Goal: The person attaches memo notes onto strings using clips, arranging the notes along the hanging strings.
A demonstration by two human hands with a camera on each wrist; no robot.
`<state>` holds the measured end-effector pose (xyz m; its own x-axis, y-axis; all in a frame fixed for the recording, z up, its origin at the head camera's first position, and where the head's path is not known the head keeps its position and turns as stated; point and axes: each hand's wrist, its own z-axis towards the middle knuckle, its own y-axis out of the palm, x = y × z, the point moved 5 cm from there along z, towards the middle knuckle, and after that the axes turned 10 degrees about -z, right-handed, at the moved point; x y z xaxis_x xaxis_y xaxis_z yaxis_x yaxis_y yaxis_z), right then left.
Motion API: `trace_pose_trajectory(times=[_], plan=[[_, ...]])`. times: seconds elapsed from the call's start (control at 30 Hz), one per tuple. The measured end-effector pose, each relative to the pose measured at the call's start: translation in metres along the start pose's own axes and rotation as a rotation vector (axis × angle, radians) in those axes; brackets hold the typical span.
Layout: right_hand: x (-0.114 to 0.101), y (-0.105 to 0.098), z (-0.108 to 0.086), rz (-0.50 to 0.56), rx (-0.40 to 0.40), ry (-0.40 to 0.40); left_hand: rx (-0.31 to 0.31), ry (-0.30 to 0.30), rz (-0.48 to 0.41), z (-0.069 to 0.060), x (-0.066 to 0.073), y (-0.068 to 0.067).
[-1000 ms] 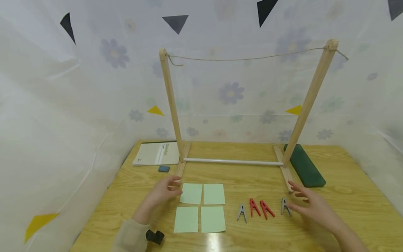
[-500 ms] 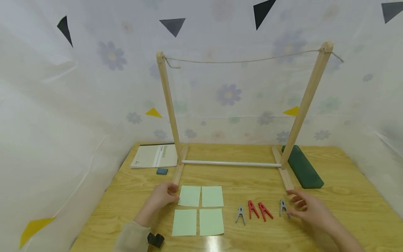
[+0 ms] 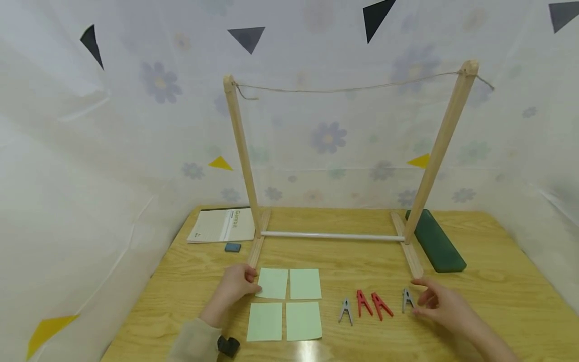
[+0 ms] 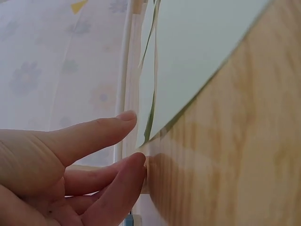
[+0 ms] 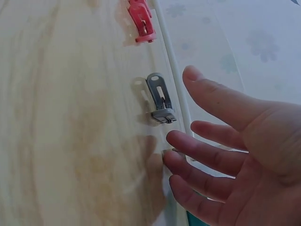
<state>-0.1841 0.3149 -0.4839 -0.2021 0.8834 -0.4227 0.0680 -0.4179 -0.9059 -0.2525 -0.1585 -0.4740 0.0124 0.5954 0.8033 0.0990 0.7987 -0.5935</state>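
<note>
Four is avoided: several pale green square notes (image 3: pixel 304 284) lie in a two-by-two block on the table. At the left edge of the far-left note (image 3: pixel 273 283) is my left hand (image 3: pixel 234 285); in the left wrist view its thumb and fingers stand apart around the note's corner, holding nothing. Right of the notes lie two red clothespins (image 3: pixel 364 303) between a grey clothespin (image 3: pixel 346 310) and another grey clothespin (image 3: pixel 407 300). My right hand (image 3: pixel 445 307) is beside that rightmost grey one, fingers relaxed and spread; the right wrist view shows a gap between them.
A wooden frame (image 3: pixel 436 151) with a string (image 3: pixel 334 90) across its top and a white rod (image 3: pixel 332 236) low down stands behind. A notebook (image 3: pixel 223 225) and small blue object (image 3: pixel 232 248) lie left, a green case (image 3: pixel 438 244) right.
My left hand has come down slightly to the far-left note's edge. My right hand has moved slightly down, staying near the rightmost grey clothespin. The view has shifted a little.
</note>
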Motion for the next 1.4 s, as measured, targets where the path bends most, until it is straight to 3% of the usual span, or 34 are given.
trace_pose_trajectory(times=[0.23,0.47,1.1,1.4], plan=[[-0.005,0.002,0.003,-0.007,0.01,0.01,0.014,-0.016,0.062,0.001,-0.002,0.002],[-0.006,0.005,0.005,0.023,-0.012,0.037,0.011,0.011,0.118,0.0,0.004,0.002],[-0.005,0.015,0.004,0.016,-0.067,0.132,-0.025,0.033,0.06,0.005,0.001,0.008],[-0.006,0.017,0.004,0.021,-0.063,0.128,-0.033,0.052,0.044,0.002,0.005,0.009]])
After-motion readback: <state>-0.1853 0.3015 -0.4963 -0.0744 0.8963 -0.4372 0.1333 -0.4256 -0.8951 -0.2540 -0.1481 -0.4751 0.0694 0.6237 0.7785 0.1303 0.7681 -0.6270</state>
